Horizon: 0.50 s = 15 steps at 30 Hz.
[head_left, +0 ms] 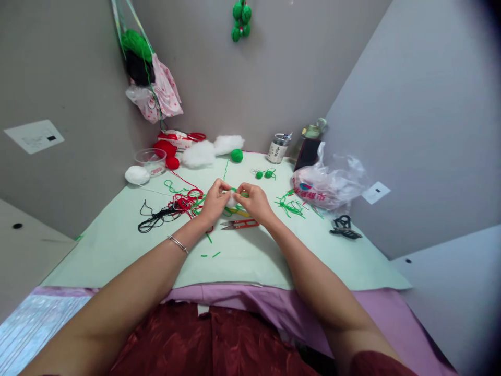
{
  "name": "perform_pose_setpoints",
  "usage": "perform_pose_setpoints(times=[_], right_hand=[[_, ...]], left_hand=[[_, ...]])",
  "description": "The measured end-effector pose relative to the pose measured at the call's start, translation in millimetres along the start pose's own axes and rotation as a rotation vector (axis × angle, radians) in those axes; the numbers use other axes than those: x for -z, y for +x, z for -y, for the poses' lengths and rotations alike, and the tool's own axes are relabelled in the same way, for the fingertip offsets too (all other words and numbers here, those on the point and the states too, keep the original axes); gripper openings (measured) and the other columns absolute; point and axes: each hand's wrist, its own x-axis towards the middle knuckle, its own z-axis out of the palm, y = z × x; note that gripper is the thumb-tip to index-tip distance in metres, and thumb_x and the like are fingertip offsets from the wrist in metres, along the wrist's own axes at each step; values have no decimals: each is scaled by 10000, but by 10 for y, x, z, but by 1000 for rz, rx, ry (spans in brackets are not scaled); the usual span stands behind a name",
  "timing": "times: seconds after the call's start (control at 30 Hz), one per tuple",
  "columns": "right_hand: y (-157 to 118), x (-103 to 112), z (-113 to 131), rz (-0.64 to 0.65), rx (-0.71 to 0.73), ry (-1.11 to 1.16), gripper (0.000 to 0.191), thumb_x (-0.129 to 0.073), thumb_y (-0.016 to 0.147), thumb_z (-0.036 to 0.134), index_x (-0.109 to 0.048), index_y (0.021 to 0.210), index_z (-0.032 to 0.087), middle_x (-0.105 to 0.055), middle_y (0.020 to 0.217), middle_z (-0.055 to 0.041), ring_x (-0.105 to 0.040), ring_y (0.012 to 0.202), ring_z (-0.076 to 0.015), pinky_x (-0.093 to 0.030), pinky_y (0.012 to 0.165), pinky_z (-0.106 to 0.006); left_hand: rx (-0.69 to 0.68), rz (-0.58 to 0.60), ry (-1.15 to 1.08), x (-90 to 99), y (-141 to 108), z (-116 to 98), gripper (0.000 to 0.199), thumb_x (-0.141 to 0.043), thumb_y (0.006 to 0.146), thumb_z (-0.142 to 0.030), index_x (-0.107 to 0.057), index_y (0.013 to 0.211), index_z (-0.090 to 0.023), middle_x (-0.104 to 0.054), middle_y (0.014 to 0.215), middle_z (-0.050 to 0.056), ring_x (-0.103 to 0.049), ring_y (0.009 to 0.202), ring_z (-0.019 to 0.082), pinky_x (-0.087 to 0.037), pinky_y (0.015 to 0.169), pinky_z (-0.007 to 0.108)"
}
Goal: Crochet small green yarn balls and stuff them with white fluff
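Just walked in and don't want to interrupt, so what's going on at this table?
A person's left hand and right hand meet above the table, pinching a small white tuft between them, with green yarn close by. The fingers hide much of it. Tangled red yarn and black yarn lie beside the left hand, and red-handled snips lie on the table, held by neither hand.

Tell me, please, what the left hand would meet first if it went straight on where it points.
The left hand would probably meet the right hand first, just past the small white piece that both seem to pinch; depth there is hard to judge.
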Motion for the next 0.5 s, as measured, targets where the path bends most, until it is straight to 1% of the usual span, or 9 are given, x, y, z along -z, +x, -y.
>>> perform_pose_setpoints(times=[0.13,0.2,0.27,0.37,0.43,0.5], right_hand=[[23,14,-28,-65,-65,-11,126,-637,816,333,-643,764,217,-632,656,20,-506,631,-152,-347,650,-264],[19,32,-36,-77,-78,-7,129,-634,817,335,-635,755,221,-635,637,19,-500,614,-153,-347,651,-271],[11,52,-43,-60,-68,13,142,-623,823,340,-622,744,221,-642,634,18,-500,611,-152,-348,646,-272],[1,81,-46,1,-22,66,136,-580,835,330,-605,764,216,-660,686,10,-519,648,-153,-362,649,-264],[-6,90,-38,49,15,101,130,-535,841,312,-599,790,210,-659,719,7,-533,679,-154,-376,655,-259],[-17,87,-25,98,52,124,112,-513,823,287,-590,804,208,-626,699,20,-520,667,-149,-374,637,-253]], left_hand=[[14,52,-11,-7,-11,7,189,-723,746,-253,-563,832,-202,-596,776,-33,-569,697,119,-436,618,221],[29,82,-23,-4,-9,5,248,-740,752,-334,-562,867,-204,-620,809,-22,-598,711,126,-460,628,229],[44,104,-30,5,1,-1,315,-772,726,-375,-548,869,-205,-628,823,-20,-603,688,124,-465,617,235],[57,103,-25,26,31,-5,327,-800,698,-341,-541,839,-200,-624,811,-23,-580,655,118,-451,597,232],[56,71,-10,38,54,4,295,-806,695,-271,-545,810,-194,-615,796,-28,-570,673,117,-449,610,226],[51,18,10,44,70,24,270,-806,708,-196,-545,775,-184,-590,777,-35,-558,700,115,-452,629,218]])
